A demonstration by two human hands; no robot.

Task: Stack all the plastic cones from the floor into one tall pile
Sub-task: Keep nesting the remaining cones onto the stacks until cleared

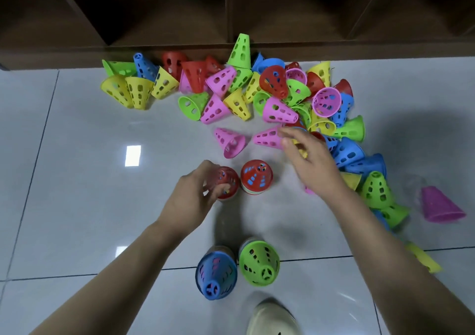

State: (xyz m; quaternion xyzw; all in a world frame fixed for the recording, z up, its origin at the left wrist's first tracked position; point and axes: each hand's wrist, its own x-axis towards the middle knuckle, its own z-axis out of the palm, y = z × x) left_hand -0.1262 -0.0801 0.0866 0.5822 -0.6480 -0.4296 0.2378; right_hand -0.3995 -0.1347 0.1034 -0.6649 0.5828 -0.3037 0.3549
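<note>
**Four short stacks up, most cones loose**

I take the red-topped stack (257,176) near the middle of my view as my landmark. The largest thing is the pale tiled floor (77,180), which carries everything; beyond the stack, at the far edge of the floor, runs a dark wooden shelf unit (231,8).

Between that shelf and my landmark lies the loose heap of cones (257,88), green, yellow, pink, red and blue, most tipped on their sides and overlapping, trailing down to the right of the landmark. One green cone (241,50) stands upright against the shelf base. A purple cone (440,206) sits well right of the landmark, apart from the heap.

Nearer me than the landmark stand a blue-topped stack (216,274) and a green-topped stack (259,262), side by side.

My left hand (195,196) is just left of the landmark, fingers curled round a second red-topped stack (227,183) that stands beside it. My right hand (308,157) hovers beyond and right of the landmark, fingers spread and relaxed, fingertips over a pink cone (267,137) lying on its side; I cannot tell whether they touch it. Another pink cone (230,142) lies just beyond the landmark.

A pale shoe tip (272,318) shows nearest me.
</note>
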